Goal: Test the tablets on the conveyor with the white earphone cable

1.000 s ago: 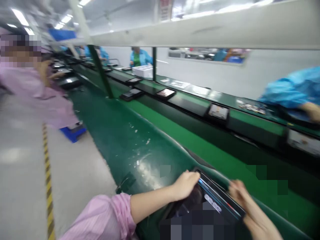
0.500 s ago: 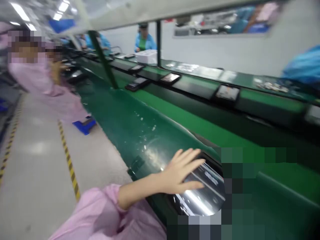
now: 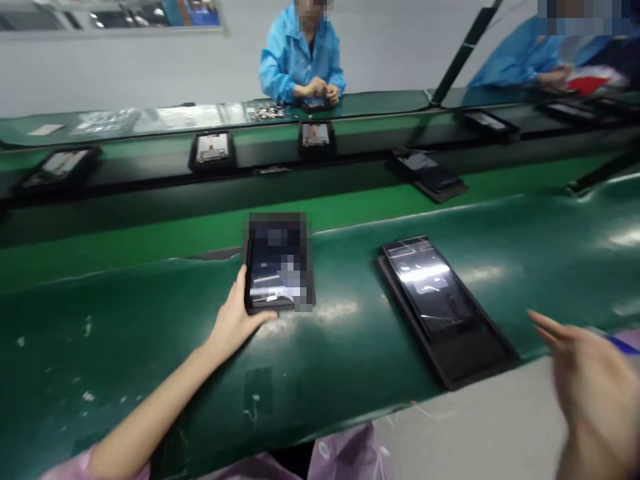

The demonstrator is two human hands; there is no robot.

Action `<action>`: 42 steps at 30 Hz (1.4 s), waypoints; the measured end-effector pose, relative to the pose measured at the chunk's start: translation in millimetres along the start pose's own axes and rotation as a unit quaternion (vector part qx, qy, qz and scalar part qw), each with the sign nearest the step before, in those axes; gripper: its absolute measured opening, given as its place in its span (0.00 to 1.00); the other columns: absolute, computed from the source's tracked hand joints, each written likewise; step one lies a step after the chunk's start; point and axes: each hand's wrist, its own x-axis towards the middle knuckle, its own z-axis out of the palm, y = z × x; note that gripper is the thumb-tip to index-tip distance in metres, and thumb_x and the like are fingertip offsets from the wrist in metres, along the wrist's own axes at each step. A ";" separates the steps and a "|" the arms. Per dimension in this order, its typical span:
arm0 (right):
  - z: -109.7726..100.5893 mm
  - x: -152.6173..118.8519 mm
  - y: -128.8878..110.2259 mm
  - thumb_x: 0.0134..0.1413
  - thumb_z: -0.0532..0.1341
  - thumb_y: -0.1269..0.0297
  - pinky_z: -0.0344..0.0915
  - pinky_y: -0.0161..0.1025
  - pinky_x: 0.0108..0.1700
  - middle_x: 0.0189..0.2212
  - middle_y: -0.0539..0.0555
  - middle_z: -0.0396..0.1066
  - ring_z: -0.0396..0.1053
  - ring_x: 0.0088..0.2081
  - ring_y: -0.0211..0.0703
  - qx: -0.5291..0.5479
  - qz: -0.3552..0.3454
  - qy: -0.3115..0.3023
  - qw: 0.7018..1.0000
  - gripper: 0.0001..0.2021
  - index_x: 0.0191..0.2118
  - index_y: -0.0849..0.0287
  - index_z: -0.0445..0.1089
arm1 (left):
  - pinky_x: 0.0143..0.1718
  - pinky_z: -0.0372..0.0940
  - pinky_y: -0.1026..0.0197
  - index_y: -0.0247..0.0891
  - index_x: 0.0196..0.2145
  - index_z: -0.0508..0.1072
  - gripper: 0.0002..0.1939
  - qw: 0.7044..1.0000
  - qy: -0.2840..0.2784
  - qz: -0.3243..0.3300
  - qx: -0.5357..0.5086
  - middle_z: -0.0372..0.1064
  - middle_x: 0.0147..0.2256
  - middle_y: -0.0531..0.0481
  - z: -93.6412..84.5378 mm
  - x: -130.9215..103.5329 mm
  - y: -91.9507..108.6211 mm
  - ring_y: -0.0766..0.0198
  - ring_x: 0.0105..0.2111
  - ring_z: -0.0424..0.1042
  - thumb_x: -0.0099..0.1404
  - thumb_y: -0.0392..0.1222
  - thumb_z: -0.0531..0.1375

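Note:
My left hand (image 3: 233, 327) holds the near left corner of a black tray (image 3: 249, 273), its thumb along the front edge and its fingers at the left side. In this tray lies a flat device with a dark glossy screen (image 3: 273, 273), partly blurred out. To the right on the green bench, a second black tray (image 3: 480, 357) lies at a slant, carrying a dark glossy screen (image 3: 425, 280) that reflects the lights. Right of it my right hand (image 3: 590, 380) hovers off the tray, fingers stretched out, slightly smeared, with nothing visible in it.
Beyond the green bench mat (image 3: 340, 380) runs a dark conveyor belt (image 3: 150, 160) bearing several trays with devices. One tray (image 3: 430, 177) sits on the bright green strip. A person in blue (image 3: 303, 60) works at the far bench. A slanted post (image 3: 463, 57) rises at the right.
My view has swung right, from along the aisle to across the bench. My left hand, earlier spread over a glossy screen, now grips a tray corner. My right hand has come into view.

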 end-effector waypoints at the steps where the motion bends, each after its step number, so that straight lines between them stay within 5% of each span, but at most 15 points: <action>1: 3.3 5.4 4.4 0.54 0.60 0.36 0.66 0.56 0.54 0.47 0.63 0.74 0.71 0.51 0.57 -0.001 -0.005 -0.012 1.000 0.23 0.33 0.53 0.71 | 0.55 0.66 0.39 0.37 0.70 0.37 0.57 1.000 0.004 0.016 0.007 0.57 0.65 0.30 0.1 31.9 12.7 0.36 0.62 0.62 0.56 0.51 0.68; 3: 15.9 19.6 7.9 0.45 0.63 0.30 0.66 0.56 0.54 0.44 0.66 0.76 0.72 0.50 0.64 -0.007 -0.012 -0.063 0.998 0.27 0.25 0.53 0.67 | 0.56 0.65 0.40 0.34 0.70 0.37 0.55 0.999 0.007 0.043 0.008 0.58 0.64 0.30 3.3 92.9 37.7 0.37 0.62 0.63 0.58 0.52 0.66; 6: 33.8 34.7 0.6 0.49 0.59 0.30 0.61 0.57 0.59 0.48 0.65 0.76 0.69 0.56 0.65 -0.031 -0.045 -0.112 0.992 0.27 0.26 0.52 0.65 | 0.60 0.59 0.39 0.32 0.69 0.40 0.50 0.998 0.021 0.063 0.016 0.54 0.66 0.29 12.7 165.1 69.1 0.39 0.64 0.59 0.60 0.49 0.65; 10: 45.1 30.6 -15.6 0.57 0.55 0.34 0.55 0.59 0.64 0.48 0.58 0.77 0.62 0.62 0.61 -0.107 -0.140 -0.172 0.969 0.25 0.27 0.52 0.64 | 0.65 0.44 0.33 0.24 0.68 0.42 0.46 0.996 0.049 0.073 0.035 0.43 0.68 0.21 28.5 199.7 94.1 0.37 0.69 0.45 0.62 0.44 0.61; 14: 54.8 25.2 -21.7 0.67 0.47 0.47 0.64 0.58 0.58 0.49 0.56 0.76 0.64 0.61 0.57 -0.224 -0.286 -0.227 0.904 0.20 0.29 0.52 0.64 | 0.67 0.32 0.32 0.27 0.67 0.46 0.41 0.991 0.043 0.119 0.046 0.37 0.70 0.26 48.5 162.4 107.6 0.39 0.71 0.38 0.64 0.46 0.58; 17: 60.6 28.2 -19.6 0.68 0.46 0.52 0.66 0.57 0.56 0.48 0.56 0.77 0.66 0.60 0.56 -0.253 -0.315 -0.242 0.882 0.18 0.31 0.51 0.65 | 0.68 0.34 0.34 0.33 0.65 0.54 0.32 0.985 -0.007 0.169 0.044 0.47 0.69 0.32 69.6 111.9 123.0 0.43 0.70 0.45 0.67 0.47 0.54; 22: 65.3 33.3 -13.6 0.68 0.47 0.53 0.65 0.57 0.58 0.50 0.56 0.76 0.66 0.60 0.56 -0.255 -0.325 -0.236 0.880 0.17 0.37 0.51 0.69 | 0.68 0.37 0.36 0.30 0.66 0.53 0.38 0.967 -0.123 0.223 0.027 0.54 0.67 0.31 115.6 46.0 166.8 0.43 0.69 0.49 0.67 0.56 0.54; 27: 58.5 29.1 -12.4 0.67 0.47 0.49 0.60 0.60 0.61 0.50 0.57 0.76 0.64 0.61 0.57 -0.218 -0.307 -0.200 0.905 0.18 0.36 0.51 0.68 | 0.67 0.33 0.29 0.23 0.69 0.41 0.46 0.969 -0.148 0.197 0.018 0.38 0.69 0.22 142.8 22.9 199.3 0.37 0.70 0.36 0.66 0.58 0.54; 31: 42.7 29.9 -6.1 0.58 0.56 0.37 0.52 0.61 0.66 0.53 0.58 0.73 0.62 0.63 0.60 -0.067 -0.121 -0.092 0.986 0.22 0.31 0.52 0.64 | 0.67 0.35 0.29 0.20 0.69 0.39 0.47 0.975 -0.145 0.167 0.013 0.36 0.69 0.22 145.7 19.0 211.8 0.37 0.70 0.35 0.64 0.52 0.54; 33: 37.8 30.3 -2.8 0.49 0.61 0.32 0.55 0.61 0.64 0.53 0.59 0.73 0.68 0.57 0.60 0.023 -0.021 -0.081 0.996 0.26 0.29 0.52 0.63 | 0.67 0.37 0.30 0.19 0.68 0.39 0.47 0.977 -0.143 0.160 0.012 0.36 0.69 0.22 144.7 17.7 215.7 0.36 0.70 0.35 0.62 0.50 0.55; 36: 39.7 17.7 -2.5 0.43 0.64 0.30 0.65 0.58 0.58 0.53 0.57 0.73 0.74 0.50 0.56 0.090 0.024 -0.103 0.990 0.29 0.29 0.53 0.60 | 0.66 0.38 0.29 0.18 0.68 0.40 0.47 0.979 -0.137 0.152 0.012 0.38 0.69 0.22 137.2 14.3 211.9 0.36 0.70 0.38 0.59 0.44 0.54; 39: 53.0 -17.8 -7.0 0.45 0.65 0.33 0.67 0.53 0.56 0.52 0.57 0.74 0.73 0.52 0.52 0.120 0.043 -0.139 0.982 0.27 0.28 0.54 0.61 | 0.66 0.36 0.28 0.22 0.68 0.42 0.45 0.981 -0.123 0.151 0.014 0.43 0.69 0.25 116.5 6.9 185.3 0.39 0.70 0.41 0.57 0.39 0.53; 42: 75.6 -63.2 -13.7 0.48 0.66 0.37 0.72 0.51 0.50 0.53 0.57 0.73 0.76 0.47 0.52 0.151 0.072 -0.196 0.966 0.24 0.29 0.54 0.65 | 0.66 0.34 0.29 0.27 0.69 0.42 0.44 0.985 -0.103 0.141 0.017 0.50 0.68 0.30 83.8 -9.7 135.3 0.43 0.70 0.45 0.57 0.36 0.51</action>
